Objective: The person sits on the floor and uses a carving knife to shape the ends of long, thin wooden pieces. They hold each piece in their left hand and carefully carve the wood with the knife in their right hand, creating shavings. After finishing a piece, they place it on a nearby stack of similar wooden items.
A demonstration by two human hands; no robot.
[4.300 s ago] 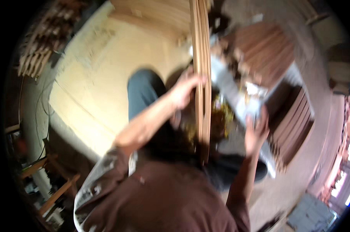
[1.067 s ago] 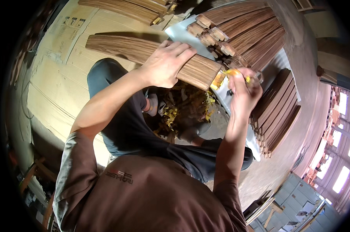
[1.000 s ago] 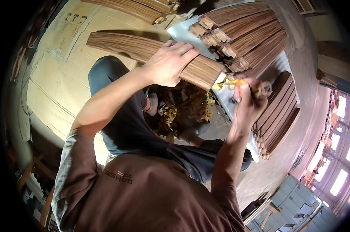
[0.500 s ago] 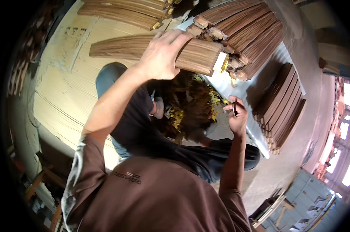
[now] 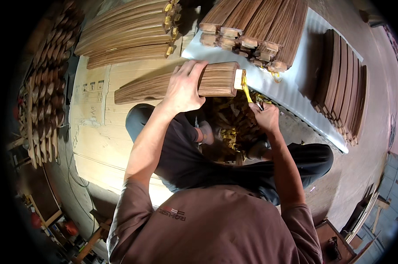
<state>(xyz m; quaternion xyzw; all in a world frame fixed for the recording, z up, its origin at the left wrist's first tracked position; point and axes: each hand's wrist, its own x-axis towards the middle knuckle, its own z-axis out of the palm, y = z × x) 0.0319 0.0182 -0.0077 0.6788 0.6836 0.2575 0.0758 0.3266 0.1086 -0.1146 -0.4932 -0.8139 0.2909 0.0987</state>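
My left hand (image 5: 184, 88) is wrapped over the top of a curved brown wooden piece (image 5: 221, 80), gripping it above my lap. Its right end carries a pale tenon (image 5: 240, 79) with yellow tape on it. From that tenon a strip of yellow tape (image 5: 247, 94) runs down into the closed fingers of my right hand (image 5: 268, 118). A small dark and shiny object shows at those fingers, too small to name. Below, between my legs, lies a heap of peeled yellow and brown tape scraps (image 5: 232, 119).
Similar wooden pieces (image 5: 128, 28) with yellow-taped ends lie on cardboard (image 5: 98, 145) at the far left. Another stack (image 5: 260, 26) rests on a white sheet (image 5: 291, 83), beside more curved pieces (image 5: 339, 79). Shaped wooden parts (image 5: 45, 88) are piled at the left edge.
My right hand has come up to the tenon end and now grips the tape strip. The wooden piece appears slightly lower and more level. The whole view has shifted.
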